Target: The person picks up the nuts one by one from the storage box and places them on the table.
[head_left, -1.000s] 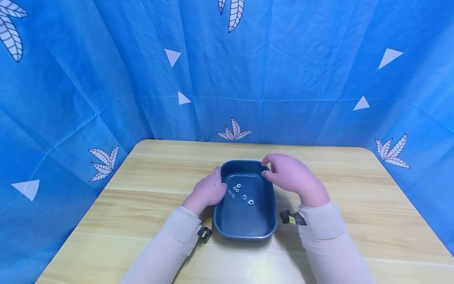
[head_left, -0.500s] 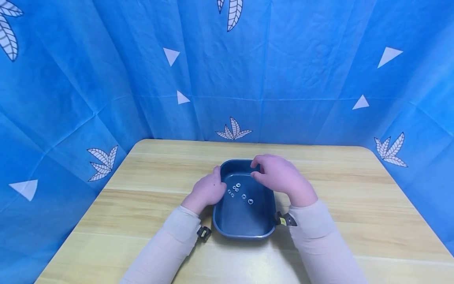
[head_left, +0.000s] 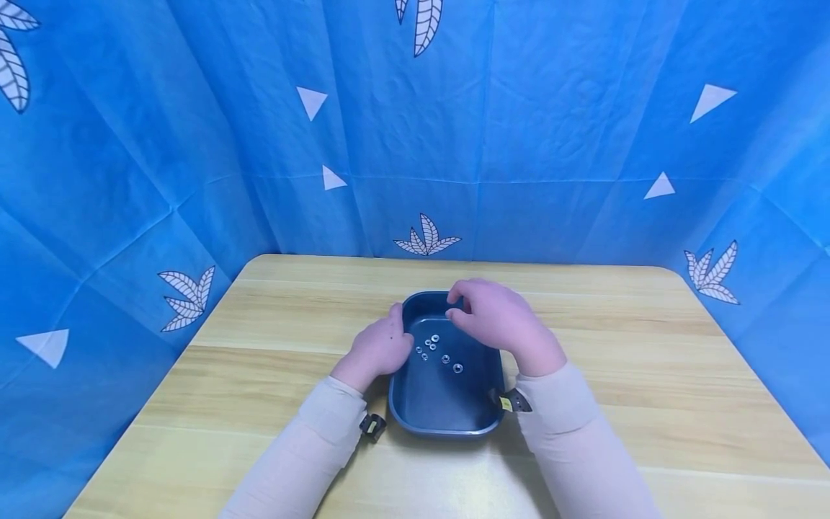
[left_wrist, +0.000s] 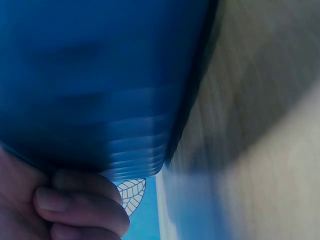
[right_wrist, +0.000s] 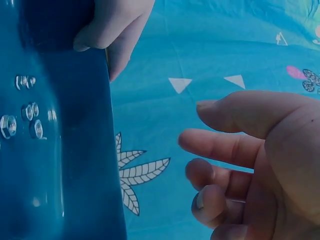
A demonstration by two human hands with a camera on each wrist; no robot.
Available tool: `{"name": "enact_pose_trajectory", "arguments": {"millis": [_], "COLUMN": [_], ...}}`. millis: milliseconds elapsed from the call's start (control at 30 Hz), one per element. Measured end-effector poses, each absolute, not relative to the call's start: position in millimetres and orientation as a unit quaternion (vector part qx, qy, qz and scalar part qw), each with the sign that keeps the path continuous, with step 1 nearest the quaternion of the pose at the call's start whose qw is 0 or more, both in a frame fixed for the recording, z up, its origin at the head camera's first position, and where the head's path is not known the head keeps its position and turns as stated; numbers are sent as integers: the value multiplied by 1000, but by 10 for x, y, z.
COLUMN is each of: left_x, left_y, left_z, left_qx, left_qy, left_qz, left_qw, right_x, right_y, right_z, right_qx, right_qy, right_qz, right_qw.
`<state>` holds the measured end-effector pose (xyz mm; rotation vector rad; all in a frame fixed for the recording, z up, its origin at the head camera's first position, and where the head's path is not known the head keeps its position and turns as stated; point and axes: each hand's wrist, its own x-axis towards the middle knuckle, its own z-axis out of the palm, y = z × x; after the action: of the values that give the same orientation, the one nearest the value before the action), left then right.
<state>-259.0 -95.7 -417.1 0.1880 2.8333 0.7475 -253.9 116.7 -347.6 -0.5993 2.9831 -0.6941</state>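
Note:
A dark blue rectangular tray [head_left: 447, 407] sits on the wooden table. Several small metal nuts [head_left: 445, 359] lie loose on its floor, mostly toward the left side; the right wrist view shows a hexagonal nut [right_wrist: 8, 126] among them. My left hand [head_left: 379, 346] pinches the tray's left rim, thumb on the inner side. In the left wrist view, curled fingers [left_wrist: 85, 207] lie against the outside of the tray wall. Over the tray's far right part hovers my right hand [head_left: 496, 315], its fingers loosely bent and apart. Nothing is between its thumb and fingertips.
The light wooden table [head_left: 259, 389] extends around the tray on all sides. Behind and beside it hangs a blue curtain [head_left: 551, 130] with white leaves and triangles. A black wrist camera [head_left: 372, 427] is strapped near the left cuff, close to the tray's side.
My right hand has moved left from the tray's right rim to above its inside. The left hand keeps its hold on the rim, and the nuts have stayed put.

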Motion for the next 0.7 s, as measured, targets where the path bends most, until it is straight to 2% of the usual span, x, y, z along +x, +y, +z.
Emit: {"name": "enact_pose_trajectory", "arguments": {"millis": [300,700], "left_x": [-2592,-2584], "left_y": [-962,-968], "left_z": [-4156,-4148], "left_qx": [70,71], "left_qy": [964,961], "left_qz": [238,245], "left_qw": [98,105], "right_x": [-2604,-2648], "right_y": [1073,953], "right_z": [-3605,-3805], "right_qx": [-207,-208], "right_qy": [956,964], "right_qz": [-207,-152], "right_qw": [22,74]}}
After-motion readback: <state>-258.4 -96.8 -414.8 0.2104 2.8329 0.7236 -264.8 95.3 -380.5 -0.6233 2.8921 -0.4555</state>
